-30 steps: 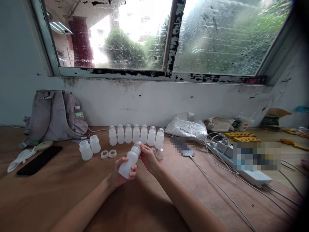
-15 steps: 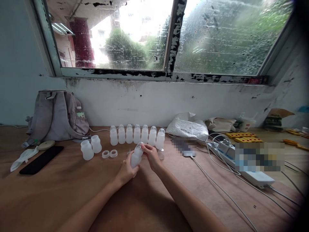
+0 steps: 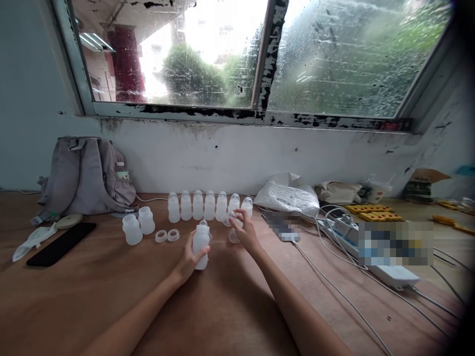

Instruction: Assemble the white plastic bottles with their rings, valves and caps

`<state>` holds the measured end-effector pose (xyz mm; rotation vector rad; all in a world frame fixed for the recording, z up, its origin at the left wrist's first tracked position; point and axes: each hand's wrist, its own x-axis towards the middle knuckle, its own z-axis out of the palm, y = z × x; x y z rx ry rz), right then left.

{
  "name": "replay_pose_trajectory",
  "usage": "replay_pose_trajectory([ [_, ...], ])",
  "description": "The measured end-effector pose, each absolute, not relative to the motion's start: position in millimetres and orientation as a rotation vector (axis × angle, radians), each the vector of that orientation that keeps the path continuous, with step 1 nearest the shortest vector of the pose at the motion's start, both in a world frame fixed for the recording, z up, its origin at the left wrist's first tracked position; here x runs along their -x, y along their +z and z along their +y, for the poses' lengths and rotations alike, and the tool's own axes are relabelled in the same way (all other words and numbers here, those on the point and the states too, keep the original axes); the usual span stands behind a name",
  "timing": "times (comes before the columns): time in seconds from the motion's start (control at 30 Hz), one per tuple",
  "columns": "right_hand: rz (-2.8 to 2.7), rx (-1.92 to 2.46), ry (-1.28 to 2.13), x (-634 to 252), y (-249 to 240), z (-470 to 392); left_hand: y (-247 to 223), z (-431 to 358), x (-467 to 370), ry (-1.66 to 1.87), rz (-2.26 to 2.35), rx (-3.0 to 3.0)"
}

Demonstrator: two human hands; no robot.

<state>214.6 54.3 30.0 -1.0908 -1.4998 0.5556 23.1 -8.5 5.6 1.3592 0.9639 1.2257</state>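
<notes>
In my left hand is a frosted white baby bottle, held nearly upright just above or on the table; I cannot tell which. A clear teat stands out of its collar at the top. My right hand is to the right of it, fingers pinched on a clear bottle cap. Below those fingers another clear dome-shaped piece rests on the table. A clear part behind the held bottle is mostly hidden. Two collar rings lie to the left, beside two open bottles.
Several capped bottles stand in a row near the wall. A grey backpack, a black phone and a white cloth-like item are at left. On the right are a silvery bag, a power strip and trailing cables.
My right hand has come away from the bottle's top and moved right with a clear cap. The bottle in my left hand has shifted slightly left and turned more upright.
</notes>
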Motion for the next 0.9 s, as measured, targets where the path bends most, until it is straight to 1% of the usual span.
replay_pose_trajectory([
  [0.1, -1.789, 1.263, 0.201, -215, 21, 56, 6, -7, -23, 1.302, 0.972, -1.297],
  [0.17, -1.922, 1.348, 0.032, -214, 15, 56, 5, -6, -21, 1.314, 0.977, -1.302],
  [0.23, -2.003, 1.415, -0.027, -213, 12, 57, 5, -6, -21, 1.31, 0.974, -1.319],
  [0.5, -2.109, 1.52, -0.074, -214, 11, 55, 1, -5, -21, 1.27, 1.036, -1.394],
  [0.67, -2.107, 1.534, -0.047, -216, 11, 55, 0, -5, -21, 1.277, 1.075, -1.405],
  [0.77, -2.021, 1.417, 0.012, -213, 16, 51, 0, -5, -20, 1.338, 1.093, -1.438],
  [0.83, -1.917, 1.258, 0.172, -205, 22, 44, 2, -5, -20, 1.354, 1.115, -1.501],
  [0.9, -1.776, 1.083, 0.486, -189, 28, 35, 3, -6, -20, 1.329, 1.178, -1.599],
])
